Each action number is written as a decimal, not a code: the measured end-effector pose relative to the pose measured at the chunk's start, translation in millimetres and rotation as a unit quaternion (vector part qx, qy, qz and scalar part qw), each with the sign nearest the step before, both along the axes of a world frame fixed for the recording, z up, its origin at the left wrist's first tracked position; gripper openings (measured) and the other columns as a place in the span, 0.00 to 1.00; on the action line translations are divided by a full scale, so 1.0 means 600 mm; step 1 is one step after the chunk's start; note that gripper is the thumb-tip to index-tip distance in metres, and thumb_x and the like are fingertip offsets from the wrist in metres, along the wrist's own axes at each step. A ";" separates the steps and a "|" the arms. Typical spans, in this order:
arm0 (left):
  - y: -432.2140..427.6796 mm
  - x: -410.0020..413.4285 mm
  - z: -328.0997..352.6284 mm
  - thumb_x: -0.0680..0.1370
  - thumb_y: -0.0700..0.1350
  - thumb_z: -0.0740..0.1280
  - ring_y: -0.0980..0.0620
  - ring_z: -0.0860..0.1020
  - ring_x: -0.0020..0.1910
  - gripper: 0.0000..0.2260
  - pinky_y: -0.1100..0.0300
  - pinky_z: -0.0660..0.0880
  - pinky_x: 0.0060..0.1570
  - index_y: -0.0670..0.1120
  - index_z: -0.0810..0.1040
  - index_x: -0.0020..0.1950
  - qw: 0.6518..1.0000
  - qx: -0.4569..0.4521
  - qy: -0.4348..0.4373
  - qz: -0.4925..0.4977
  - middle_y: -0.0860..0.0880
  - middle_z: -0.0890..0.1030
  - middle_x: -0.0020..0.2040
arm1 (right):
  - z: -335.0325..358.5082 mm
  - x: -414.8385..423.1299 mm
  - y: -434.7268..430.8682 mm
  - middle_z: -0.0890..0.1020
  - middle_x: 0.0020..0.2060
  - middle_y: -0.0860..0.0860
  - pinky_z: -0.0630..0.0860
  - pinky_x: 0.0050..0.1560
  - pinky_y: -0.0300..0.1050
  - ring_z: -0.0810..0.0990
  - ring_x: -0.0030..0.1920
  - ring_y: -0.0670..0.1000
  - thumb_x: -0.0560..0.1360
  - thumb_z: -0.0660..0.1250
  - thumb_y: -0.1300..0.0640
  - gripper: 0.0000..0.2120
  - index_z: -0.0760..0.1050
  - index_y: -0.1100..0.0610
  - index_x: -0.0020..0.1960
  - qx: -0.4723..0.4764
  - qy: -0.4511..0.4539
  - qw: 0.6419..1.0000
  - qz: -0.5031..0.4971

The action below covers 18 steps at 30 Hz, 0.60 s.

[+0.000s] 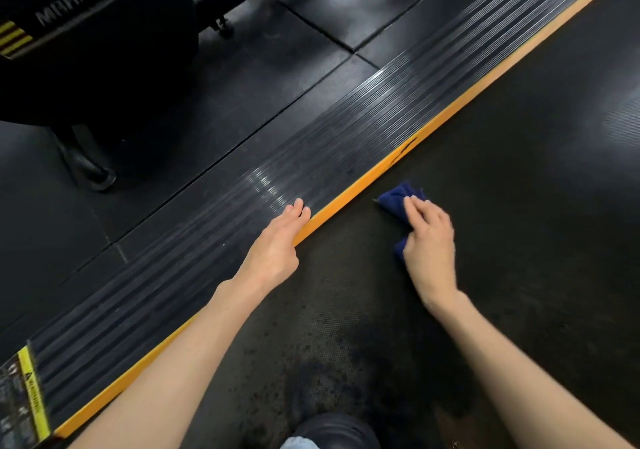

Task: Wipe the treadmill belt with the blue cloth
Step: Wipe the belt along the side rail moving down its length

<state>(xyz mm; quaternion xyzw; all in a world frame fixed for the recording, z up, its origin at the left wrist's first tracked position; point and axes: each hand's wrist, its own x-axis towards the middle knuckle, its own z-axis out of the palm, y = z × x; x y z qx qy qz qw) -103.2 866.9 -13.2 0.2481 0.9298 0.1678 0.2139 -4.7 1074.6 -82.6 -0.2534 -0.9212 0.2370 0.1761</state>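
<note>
The black treadmill belt (502,178) fills the right half of the head view, running diagonally. A crumpled blue cloth (394,199) lies on the belt near its left edge. My right hand (429,240) lies on top of the cloth with fingers extended, pressing it against the belt; part of the cloth is hidden under the palm. My left hand (280,240) rests flat, fingers straight, on the ribbed side rail (242,213) beside the orange edge strip (363,178), holding nothing.
A black machine with yellow stripes (86,50) stands on the rubber floor tiles (277,67) to the upper left. A yellow warning label (24,400) sits on the rail at the lower left. My shoe (332,428) rests on the belt at the bottom.
</note>
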 end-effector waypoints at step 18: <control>0.037 0.017 0.013 0.76 0.30 0.59 0.51 0.52 0.75 0.30 0.53 0.55 0.73 0.47 0.57 0.75 0.997 -0.015 0.004 0.080 0.52 0.53 0.77 | 0.014 0.035 -0.015 0.82 0.52 0.61 0.72 0.57 0.47 0.78 0.52 0.61 0.63 0.55 0.63 0.25 0.79 0.66 0.56 -0.010 0.023 0.995 0.097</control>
